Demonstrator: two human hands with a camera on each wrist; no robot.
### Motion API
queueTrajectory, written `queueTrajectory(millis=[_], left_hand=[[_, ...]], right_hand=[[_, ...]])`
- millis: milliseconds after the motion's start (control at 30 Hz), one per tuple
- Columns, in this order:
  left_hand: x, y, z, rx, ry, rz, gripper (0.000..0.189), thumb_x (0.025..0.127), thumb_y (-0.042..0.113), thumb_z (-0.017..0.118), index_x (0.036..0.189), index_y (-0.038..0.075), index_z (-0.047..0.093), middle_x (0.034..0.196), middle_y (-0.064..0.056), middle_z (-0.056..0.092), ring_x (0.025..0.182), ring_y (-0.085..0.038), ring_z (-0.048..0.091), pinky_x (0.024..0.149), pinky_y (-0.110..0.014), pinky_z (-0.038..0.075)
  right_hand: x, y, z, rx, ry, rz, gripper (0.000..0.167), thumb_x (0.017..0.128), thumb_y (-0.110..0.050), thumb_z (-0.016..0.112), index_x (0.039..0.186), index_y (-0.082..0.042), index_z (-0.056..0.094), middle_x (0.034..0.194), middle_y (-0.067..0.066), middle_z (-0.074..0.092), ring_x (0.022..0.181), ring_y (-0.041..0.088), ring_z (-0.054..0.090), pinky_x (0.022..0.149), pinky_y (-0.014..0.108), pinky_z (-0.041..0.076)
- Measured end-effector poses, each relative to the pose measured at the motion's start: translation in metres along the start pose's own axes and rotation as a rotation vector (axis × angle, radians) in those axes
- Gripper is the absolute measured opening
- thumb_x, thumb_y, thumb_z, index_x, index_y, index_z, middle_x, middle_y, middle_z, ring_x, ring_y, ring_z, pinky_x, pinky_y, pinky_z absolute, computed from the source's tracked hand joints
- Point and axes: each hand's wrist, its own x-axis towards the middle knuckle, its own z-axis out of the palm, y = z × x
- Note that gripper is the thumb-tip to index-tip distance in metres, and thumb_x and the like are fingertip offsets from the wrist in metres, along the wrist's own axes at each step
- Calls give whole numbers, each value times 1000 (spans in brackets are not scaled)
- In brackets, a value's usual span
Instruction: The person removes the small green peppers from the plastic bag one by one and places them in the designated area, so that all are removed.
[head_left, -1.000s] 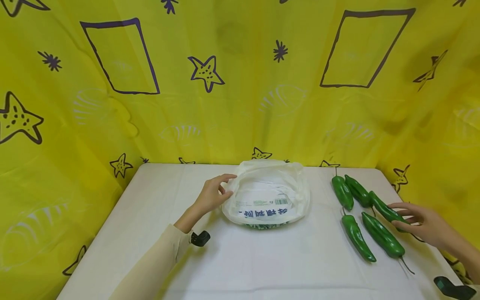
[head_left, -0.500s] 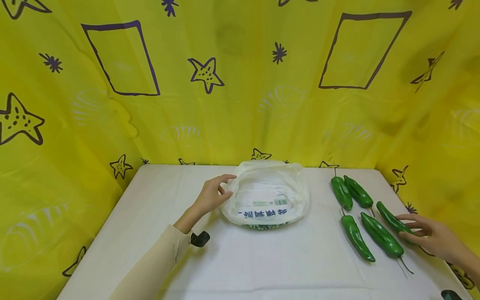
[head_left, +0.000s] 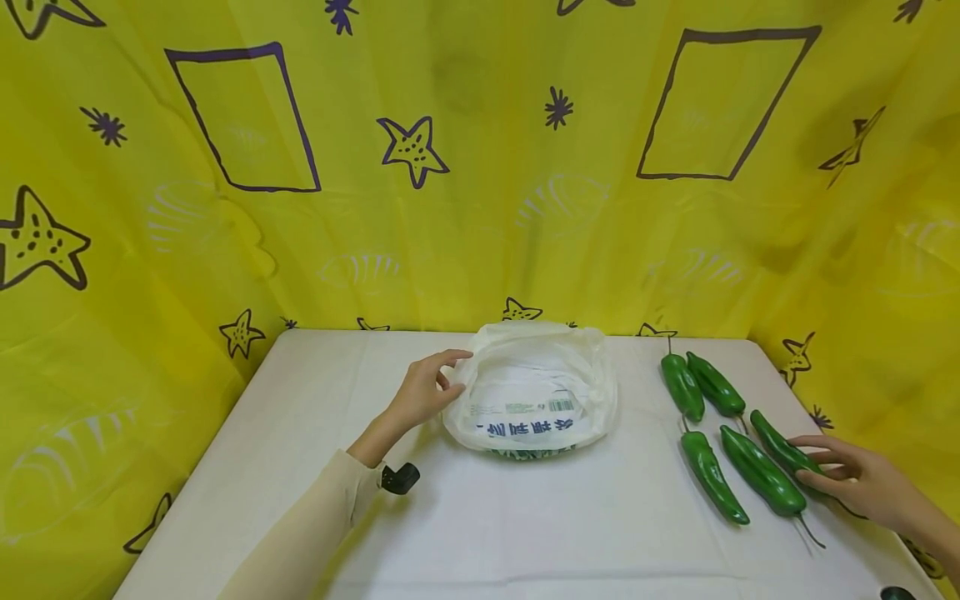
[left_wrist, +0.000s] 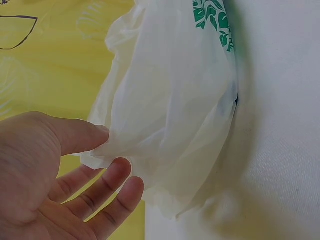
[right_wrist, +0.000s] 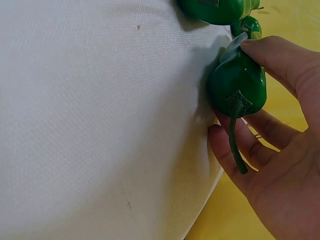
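A white plastic bag with blue printing lies mouth open at the back middle of the table. My left hand holds its left rim; in the left wrist view the thumb lies against the thin film. At the right, my right hand grips a green chili pepper from its right side, low at the table. In the right wrist view the thumb and fingers stand round this pepper, stem toward the camera. More green peppers lie just left of it.
The white table has its right edge close under my right hand. A yellow curtain with starfish drawings encloses the back and sides. Two peppers lie at the back right, another pepper in front of them.
My right hand has drawn its pepper down and to the right, away from the other peppers. The left hand and the bag stay as they were.
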Motion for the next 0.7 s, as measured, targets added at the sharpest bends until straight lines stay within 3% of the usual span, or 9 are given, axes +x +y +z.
queueTrajectory(millis=[433, 700], left_hand=[[1, 2, 1, -6, -17, -36, 51, 89, 1, 76, 137, 11, 64, 121, -19, 68, 70, -18, 60, 58, -24, 48], [-1, 1, 0, -1, -14, -31, 50, 89, 0, 76, 136, 11, 65, 120, -20, 68, 69, -15, 60, 58, -23, 48]], right_hand=[[-2, -2, 1, -15, 7, -31, 55, 95, -27, 75, 132, 8, 55, 117, 41, 62, 90, 41, 69, 66, 38, 58], [-1, -2, 4, -18, 10, -35, 56, 94, -26, 76, 133, 9, 55, 115, 38, 63, 90, 40, 70, 68, 41, 59]])
